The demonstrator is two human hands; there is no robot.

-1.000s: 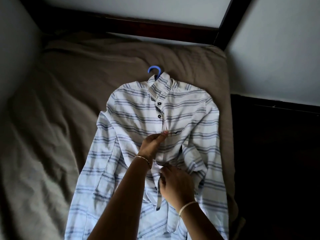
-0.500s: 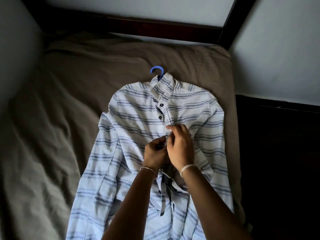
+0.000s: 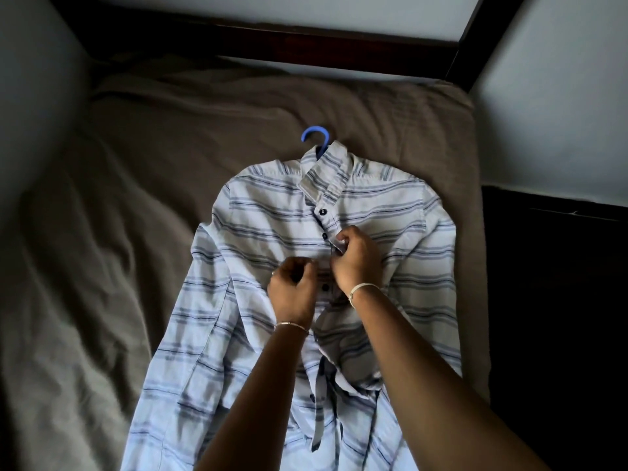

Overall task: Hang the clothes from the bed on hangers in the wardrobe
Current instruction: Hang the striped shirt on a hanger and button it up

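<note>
A white shirt with blue-grey stripes (image 3: 272, 239) lies flat on the bed, front up, its two top buttons fastened. A blue hanger sits inside it; only the hook (image 3: 316, 139) shows above the collar. My right hand (image 3: 356, 260) pinches the button placket at mid-chest. My left hand (image 3: 294, 290) is just left of the placket with its fingers curled at the cloth beside a dark button; whether it pinches the cloth cannot be made out. The shirt's lower front hangs open between my forearms.
The bed (image 3: 136, 198) has a rumpled brown sheet. A dark wooden headboard (image 3: 306, 39) runs along the far side, with a dark post (image 3: 475, 39) at its right end. Walls close in on the left and right; a dark gap (image 3: 560, 300) lies right of the mattress.
Both hands came together at the placket at mid-chest; my right hand rose from the shirt's lower front to the chest. The left hand's fingers curled in beside it.
</note>
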